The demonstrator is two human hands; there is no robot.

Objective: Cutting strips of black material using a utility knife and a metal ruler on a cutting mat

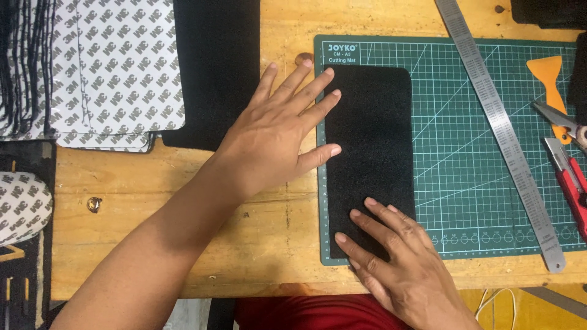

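— What is carrying everything here?
— A wooden workbench (183, 244) is bearing it all.
— And what is lying straight on it?
— A green cutting mat (483, 153) is sitting at the right, a stack of patterned backing sheets (116, 73) and a black sheet (214, 67) are resting top left, and a small metal piece (93, 204) is lying near the left edge.

You worked at a pale wooden desk (183, 244) with scuffed, worn boards. Even light fell across it. Below its front edge you saw yellow floor (538, 311).
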